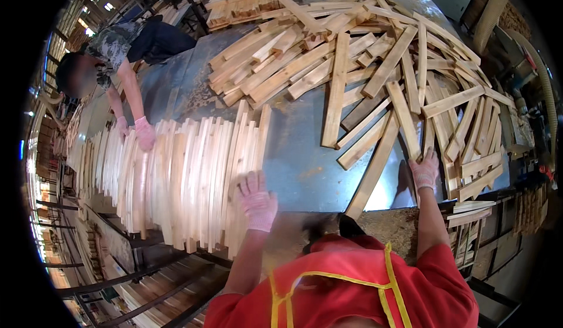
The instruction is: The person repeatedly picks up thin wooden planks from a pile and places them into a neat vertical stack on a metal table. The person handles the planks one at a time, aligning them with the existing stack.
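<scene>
My left hand (258, 202), in a pink knit glove, rests flat on the near end of a tight row of pale wood slats (193, 175) standing on edge across a grey metal table (293, 152). My right hand (423, 171), also gloved, reaches onto the near edge of a loose heap of wood slats (404, 76); its fingers touch a slat there, and no grip is visible. A long slat (375, 167) lies diagonally between my two hands.
A co-worker in a camouflage top leans in at the far left, with gloved hands (138, 131) pressed on the other end of the row. Stacked slats (246, 2) sit at the back. A hose (542, 87) and machinery stand at right. More boards lie below the table.
</scene>
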A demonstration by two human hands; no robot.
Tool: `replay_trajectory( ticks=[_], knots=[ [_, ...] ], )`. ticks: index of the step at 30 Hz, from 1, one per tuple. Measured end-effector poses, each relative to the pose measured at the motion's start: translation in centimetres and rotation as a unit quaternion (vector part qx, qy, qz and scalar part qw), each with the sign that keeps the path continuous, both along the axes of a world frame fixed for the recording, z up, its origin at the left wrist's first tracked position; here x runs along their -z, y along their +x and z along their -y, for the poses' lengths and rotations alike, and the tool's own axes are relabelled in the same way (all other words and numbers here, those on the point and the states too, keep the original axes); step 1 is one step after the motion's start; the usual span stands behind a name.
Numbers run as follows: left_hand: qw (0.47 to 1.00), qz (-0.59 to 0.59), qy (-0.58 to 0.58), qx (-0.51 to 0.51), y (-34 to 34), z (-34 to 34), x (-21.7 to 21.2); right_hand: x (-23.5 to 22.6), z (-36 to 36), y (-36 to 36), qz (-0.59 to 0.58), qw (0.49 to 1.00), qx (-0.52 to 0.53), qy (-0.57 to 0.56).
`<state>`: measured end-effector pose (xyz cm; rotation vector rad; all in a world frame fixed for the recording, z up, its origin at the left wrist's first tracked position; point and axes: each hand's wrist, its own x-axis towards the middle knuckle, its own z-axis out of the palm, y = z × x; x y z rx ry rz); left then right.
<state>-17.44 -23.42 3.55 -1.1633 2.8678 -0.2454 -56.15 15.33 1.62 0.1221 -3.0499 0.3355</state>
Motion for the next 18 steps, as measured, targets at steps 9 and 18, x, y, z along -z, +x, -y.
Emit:
replay_trajectory(
  ticks=[9, 18],
  knots=[
    [0.945, 0.054, 0.273, 0.169, -17.3, -9.2, -2.2, 1.5, 4.9, -5.0, 0.268, 0.898, -0.039, -0.347],
    [0.897, 0.031, 0.418, 0.143, -19.0, -13.6, -1.8, 0.9, 5.7, -6.7, 0.34, 0.7, 0.067, -0.625]
  ],
)
